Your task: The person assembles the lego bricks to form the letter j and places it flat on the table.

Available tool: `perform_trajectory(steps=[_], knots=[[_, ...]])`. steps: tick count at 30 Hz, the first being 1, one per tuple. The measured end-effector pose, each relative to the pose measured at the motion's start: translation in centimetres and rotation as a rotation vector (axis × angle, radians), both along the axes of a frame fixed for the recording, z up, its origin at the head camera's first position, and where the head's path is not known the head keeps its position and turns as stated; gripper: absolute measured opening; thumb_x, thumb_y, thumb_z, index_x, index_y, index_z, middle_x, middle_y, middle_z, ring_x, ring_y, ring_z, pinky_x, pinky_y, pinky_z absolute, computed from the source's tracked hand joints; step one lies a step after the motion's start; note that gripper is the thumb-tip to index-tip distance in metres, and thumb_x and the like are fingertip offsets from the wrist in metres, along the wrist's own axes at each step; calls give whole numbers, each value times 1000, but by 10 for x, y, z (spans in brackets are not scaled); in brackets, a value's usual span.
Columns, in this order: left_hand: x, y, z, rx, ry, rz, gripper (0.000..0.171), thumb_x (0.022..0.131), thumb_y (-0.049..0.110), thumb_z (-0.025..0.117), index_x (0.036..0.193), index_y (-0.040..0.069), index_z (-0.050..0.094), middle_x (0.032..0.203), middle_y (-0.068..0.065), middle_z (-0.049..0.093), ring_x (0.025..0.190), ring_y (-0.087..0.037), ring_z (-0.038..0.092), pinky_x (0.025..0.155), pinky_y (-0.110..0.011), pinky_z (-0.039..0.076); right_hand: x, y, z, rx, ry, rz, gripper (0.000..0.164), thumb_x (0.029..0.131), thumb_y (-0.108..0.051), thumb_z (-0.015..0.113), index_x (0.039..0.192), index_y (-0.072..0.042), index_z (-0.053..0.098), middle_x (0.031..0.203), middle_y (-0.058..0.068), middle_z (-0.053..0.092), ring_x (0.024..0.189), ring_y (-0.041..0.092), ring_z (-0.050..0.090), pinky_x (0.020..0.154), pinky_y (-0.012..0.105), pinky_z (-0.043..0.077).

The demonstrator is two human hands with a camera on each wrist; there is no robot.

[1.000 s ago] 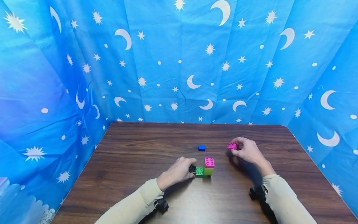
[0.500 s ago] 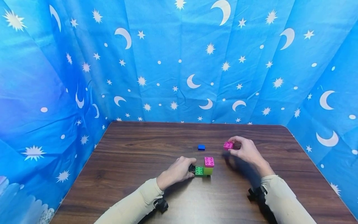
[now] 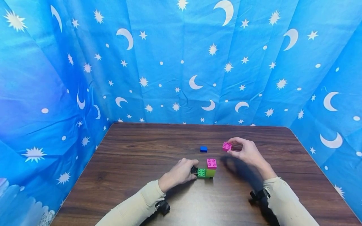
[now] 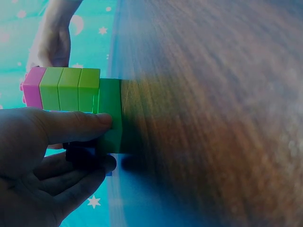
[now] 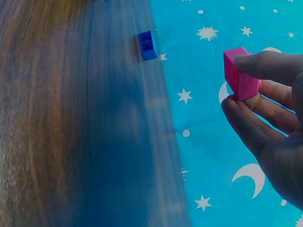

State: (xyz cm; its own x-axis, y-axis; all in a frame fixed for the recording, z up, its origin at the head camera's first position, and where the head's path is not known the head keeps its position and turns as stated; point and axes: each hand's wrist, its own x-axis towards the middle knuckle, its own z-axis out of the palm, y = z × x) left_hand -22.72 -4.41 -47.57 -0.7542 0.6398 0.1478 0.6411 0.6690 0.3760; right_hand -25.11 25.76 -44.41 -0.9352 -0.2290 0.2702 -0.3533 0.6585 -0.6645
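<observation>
My left hand (image 3: 181, 172) grips the left end of a toy brick build, with thumb and fingers on a black brick (image 3: 194, 170) and a green brick (image 3: 201, 172). At the build's right end rises a stack of lime bricks (image 4: 68, 90), topped by a pink brick (image 3: 211, 163). Off to the right and farther back, my right hand (image 3: 249, 151) pinches another pink brick (image 3: 227, 146) between thumb and fingers, raised above the table. A blue brick (image 3: 203, 149) lies on the tabletop behind the build, left of the pinched brick.
The dark wood table (image 3: 135, 150) ends at a far edge against a blue curtain (image 3: 169, 53) with white moons and stars. That curtain also hangs along both sides. Black wrist cameras (image 3: 162, 207) are strapped on both forearms.
My right hand has carried its pink brick a little to the left, and the brick has turned slightly. The left hand, the build and the blue brick stay in place.
</observation>
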Motion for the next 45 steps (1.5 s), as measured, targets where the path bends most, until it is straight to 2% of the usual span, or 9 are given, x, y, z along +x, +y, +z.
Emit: perform_trajectory(steps=[5, 11, 21, 27, 37, 45], knots=[[0, 0, 0, -2, 3, 1, 28, 73, 16, 83, 84, 16, 58, 73, 7, 63, 62, -6, 51, 57, -22, 43, 2, -4, 5, 18, 15, 11, 36, 80, -18, 80, 113, -14, 65, 103, 7, 71, 99, 32, 67, 84, 50, 53], [-1, 0, -1, 4, 2, 1, 28, 73, 16, 83, 84, 16, 58, 74, 7, 64, 63, -5, 51, 58, -21, 44, 4, -8, 11, 23, 28, 30, 37, 81, -22, 80, 114, -16, 65, 103, 4, 72, 96, 24, 68, 84, 45, 54], [0, 0, -1, 7, 3, -5, 28, 73, 16, 83, 84, 16, 58, 74, 6, 63, 63, -6, 51, 58, -22, 44, 11, -14, 24, -30, 36, 82, 37, 80, -20, 81, 113, -14, 65, 104, 4, 72, 95, 21, 69, 82, 41, 55], [-1, 0, -1, 8, 3, -9, 28, 73, 16, 83, 84, 16, 57, 74, 7, 63, 63, -6, 52, 58, -22, 44, 13, -16, 22, -61, 22, 129, 37, 81, -19, 79, 115, -14, 65, 108, 4, 71, 97, 19, 69, 84, 43, 55], [-1, 0, -1, 1, 11, -6, 28, 73, 16, 83, 84, 16, 57, 73, 6, 63, 62, -6, 51, 57, -22, 43, 19, -24, 21, -113, -6, 181, 39, 81, -16, 79, 117, -11, 65, 110, 5, 70, 98, 20, 68, 84, 34, 55], [0, 0, 1, -1, 8, -6, 27, 73, 16, 83, 85, 16, 58, 72, 7, 62, 62, -6, 51, 56, -22, 42, 21, -26, 17, -138, 5, 222, 37, 82, -20, 78, 116, -15, 65, 111, 3, 70, 99, 17, 68, 85, 37, 54]])
